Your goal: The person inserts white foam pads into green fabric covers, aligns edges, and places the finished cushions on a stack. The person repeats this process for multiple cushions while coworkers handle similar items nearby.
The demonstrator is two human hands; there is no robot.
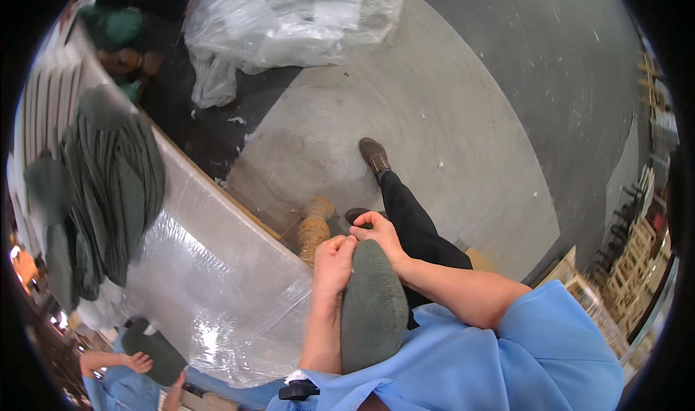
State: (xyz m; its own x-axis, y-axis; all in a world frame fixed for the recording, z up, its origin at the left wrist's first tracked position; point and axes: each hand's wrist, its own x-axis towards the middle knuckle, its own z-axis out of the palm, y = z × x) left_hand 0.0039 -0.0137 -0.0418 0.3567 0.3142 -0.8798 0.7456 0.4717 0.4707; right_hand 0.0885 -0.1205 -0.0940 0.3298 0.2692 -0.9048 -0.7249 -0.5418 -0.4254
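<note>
A dark grey-green cushion (373, 309), long with a rounded outline, stands against the front of my blue shirt. My left hand (333, 265) is closed at its upper left edge, the thumb and fingertips pressed together there. Just beyond the upper end, my right hand (380, 236) has its thumb and index finger pinched close to the left fingertips, while its wrist lies along the cushion's right side. Whatever small thing is between the right fingertips is hidden.
Left of me runs a table (217, 288) covered in clear plastic film, bearing a pile of grey-green fabric covers (108, 194). A co-worker's hands (141, 362) hold a similar cushion (161, 353). Bagged white filling (289, 23) lies on the floor ahead. Wooden frames (630, 266) stand far right.
</note>
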